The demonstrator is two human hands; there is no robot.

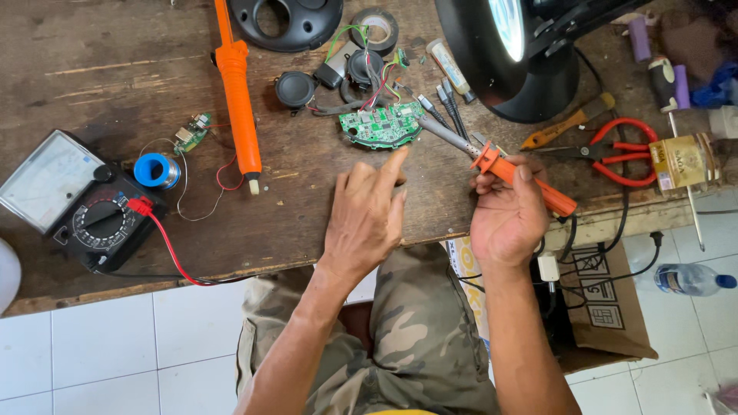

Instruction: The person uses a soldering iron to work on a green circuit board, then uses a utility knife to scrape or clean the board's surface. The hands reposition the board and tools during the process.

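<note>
My right hand (507, 215) grips an orange-handled soldering iron (530, 183); its metal tip reaches the right edge of a green rounded circuit board (382, 127) lying on the worn wooden bench. My left hand (366, 215) hovers just in front of the board, holding nothing, with the index finger stretched toward the board's near edge. Coloured wires run from the board to two small black speakers (295, 89) behind it.
An orange desoldering pump (238, 100) lies left of the board. Further left are a solder spool (157, 170), a small green board (192, 132) and an analog multimeter (77, 201) with red lead. A black lamp (523, 54), red pliers (623, 150) and screwdrivers sit at right.
</note>
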